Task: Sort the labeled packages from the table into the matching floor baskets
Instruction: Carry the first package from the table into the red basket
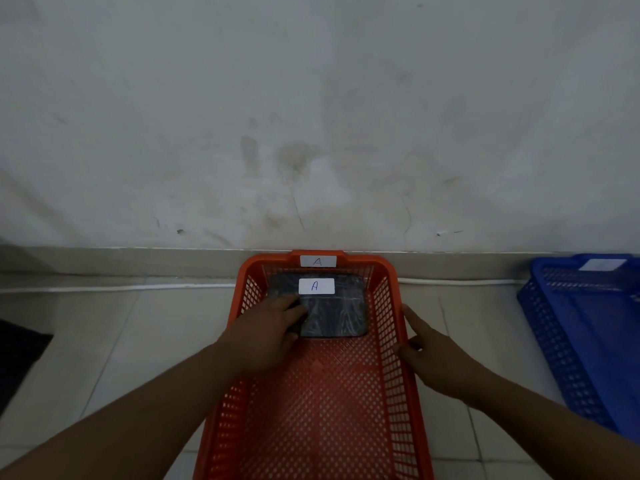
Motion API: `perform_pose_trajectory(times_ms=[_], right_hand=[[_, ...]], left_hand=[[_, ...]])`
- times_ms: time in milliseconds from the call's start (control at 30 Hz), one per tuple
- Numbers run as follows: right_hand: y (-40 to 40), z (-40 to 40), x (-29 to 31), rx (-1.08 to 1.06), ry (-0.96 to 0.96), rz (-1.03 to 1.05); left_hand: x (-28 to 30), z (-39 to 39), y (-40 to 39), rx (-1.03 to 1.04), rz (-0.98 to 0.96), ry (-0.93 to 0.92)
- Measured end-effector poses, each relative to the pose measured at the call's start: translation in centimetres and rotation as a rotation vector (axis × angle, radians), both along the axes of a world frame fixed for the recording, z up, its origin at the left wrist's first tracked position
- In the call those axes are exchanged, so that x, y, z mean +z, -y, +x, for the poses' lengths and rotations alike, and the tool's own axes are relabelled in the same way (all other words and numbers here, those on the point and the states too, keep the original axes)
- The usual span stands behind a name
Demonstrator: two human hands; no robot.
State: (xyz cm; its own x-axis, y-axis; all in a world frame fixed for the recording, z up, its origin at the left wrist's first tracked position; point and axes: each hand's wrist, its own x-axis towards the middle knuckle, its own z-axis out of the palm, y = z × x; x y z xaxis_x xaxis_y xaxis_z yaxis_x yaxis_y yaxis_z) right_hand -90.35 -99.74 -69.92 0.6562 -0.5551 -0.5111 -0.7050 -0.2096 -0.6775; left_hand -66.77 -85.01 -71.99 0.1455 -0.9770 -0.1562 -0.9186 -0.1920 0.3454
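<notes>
An orange mesh basket (388, 341) stands on the floor against the wall, with a white tag reading "A" (318, 261) on its far rim. Inside it, at the far end, lies a black wrapped package (337, 315) with a white label marked "A" (316, 286). My left hand (268, 332) reaches into the basket and grips the package's left edge, fingers on top of it. Outside the basket's right wall is my right hand (431, 351), with its index finger stretched along the rim and nothing in it.
A blue mesh basket (568, 344) with a white tag stands on the floor at the right. A stained white wall rises right behind both baskets. A dark object (17, 355) lies on the tiled floor at the left edge.
</notes>
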Motion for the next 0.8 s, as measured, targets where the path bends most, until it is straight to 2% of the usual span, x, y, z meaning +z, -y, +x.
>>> perform_pose_trajectory(times_ms=[167, 300, 400, 500, 600, 800], right_hand=[[0.3, -0.1, -0.4, -0.023, -0.053, -0.053], [0.5, -0.3, -0.1, -0.018, -0.123, -0.185], [0.1, -0.4, 0.9, -0.011, -0.152, -0.252], [-0.8, -0.9, 2.6, 0.005, -0.214, -0.315], [-2.2, -1.7, 5.6, -0.004, -0.269, -0.383], [-5.1, -3.9, 16.1, 0.0, -0.34, -0.384]], left_hand=[[2.3, 1.7, -0.4, 0.126, -0.157, 0.112], [3.4, 2.7, -1.7, 0.25, -0.161, 0.164], [3.9, 2.3, -2.9, 0.27, -0.122, 0.189], [4.7, 0.4, -4.6, 0.247, -0.105, 0.125], [7.2, -2.0, -6.6, 0.314, -0.082, 0.028], [18.1, -5.7, -9.5, 0.459, -0.076, -0.156]])
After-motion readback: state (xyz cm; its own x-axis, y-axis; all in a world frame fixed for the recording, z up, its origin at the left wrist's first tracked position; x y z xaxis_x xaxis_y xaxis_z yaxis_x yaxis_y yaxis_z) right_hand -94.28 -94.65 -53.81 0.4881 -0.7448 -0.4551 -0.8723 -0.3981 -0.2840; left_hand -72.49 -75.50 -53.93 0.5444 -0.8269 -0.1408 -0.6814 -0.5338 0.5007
